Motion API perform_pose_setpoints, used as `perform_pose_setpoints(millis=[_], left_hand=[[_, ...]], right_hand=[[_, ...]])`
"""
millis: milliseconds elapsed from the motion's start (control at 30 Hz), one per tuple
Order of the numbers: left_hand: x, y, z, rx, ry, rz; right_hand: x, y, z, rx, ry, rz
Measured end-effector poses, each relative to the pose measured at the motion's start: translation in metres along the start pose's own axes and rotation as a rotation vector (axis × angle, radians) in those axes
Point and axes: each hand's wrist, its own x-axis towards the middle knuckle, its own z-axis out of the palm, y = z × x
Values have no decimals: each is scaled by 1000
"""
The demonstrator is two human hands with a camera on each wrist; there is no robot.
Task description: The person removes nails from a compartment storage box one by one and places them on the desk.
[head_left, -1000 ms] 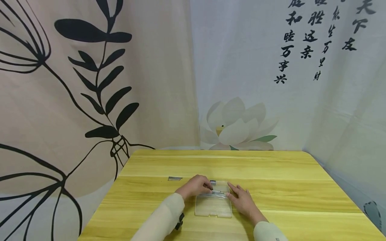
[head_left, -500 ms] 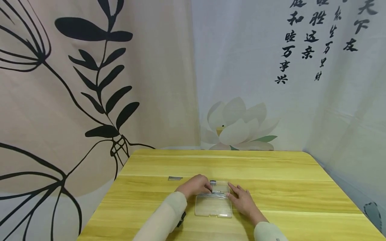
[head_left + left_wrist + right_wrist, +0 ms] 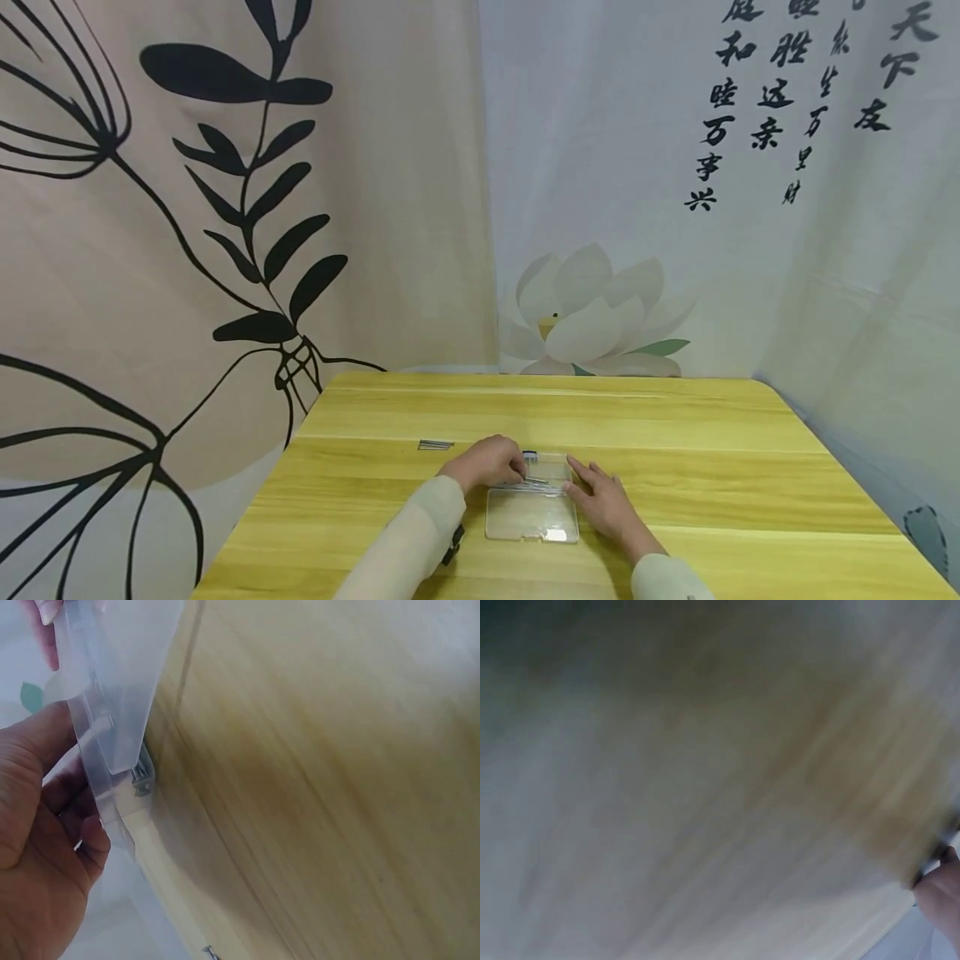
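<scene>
A clear plastic box [image 3: 553, 468] lies opened out on the table, its flat lid [image 3: 525, 518] toward me. My left hand [image 3: 491, 461] reaches over the box's left side, fingertips pinching a thin metal nail [image 3: 536, 480] low inside it. In the left wrist view, nail heads [image 3: 141, 781] show through the clear plastic beside the left hand [image 3: 41, 832]; its fingertips are partly hidden. My right hand [image 3: 603, 500] rests with fingers fairly straight along the box's right edge, thumb near the hinge. The right wrist view is blurred, with only part of the right hand [image 3: 941, 892] at its edge.
Several loose nails [image 3: 436, 445] lie side by side on the wooden table [image 3: 675, 433], left of the box and farther back. A printed cloth [image 3: 405, 208] hangs behind the table. A black strap [image 3: 452, 546] shows beneath the left sleeve.
The nail at my left fingertips has tilted slightly, its right end lower. Both hands and the box stay nearly in place.
</scene>
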Motion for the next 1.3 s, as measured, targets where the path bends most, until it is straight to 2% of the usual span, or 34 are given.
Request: perform_pose_setpoints(millis=[133,367,500,700,967,1300], left_hand=[[-2,-4,-1,-47,17,16],[-8,-8,-5,-188,51,-4],[-11,-9,-8,-228,75,-6],[-13,-11,-10,-269,99,-24],[-12,-20,-14,-275,143,-17],[-22,-32,-20,-319,176,-41]], right_hand=[[1,1,1,1,-2,-3],[1,0,0,-1,-12,-4],[0,0,0,-4,-13,-5],[1,1,1,-5,-14,-1],[3,1,1,-2,-19,-3],[3,5,3,-10,-25,2]])
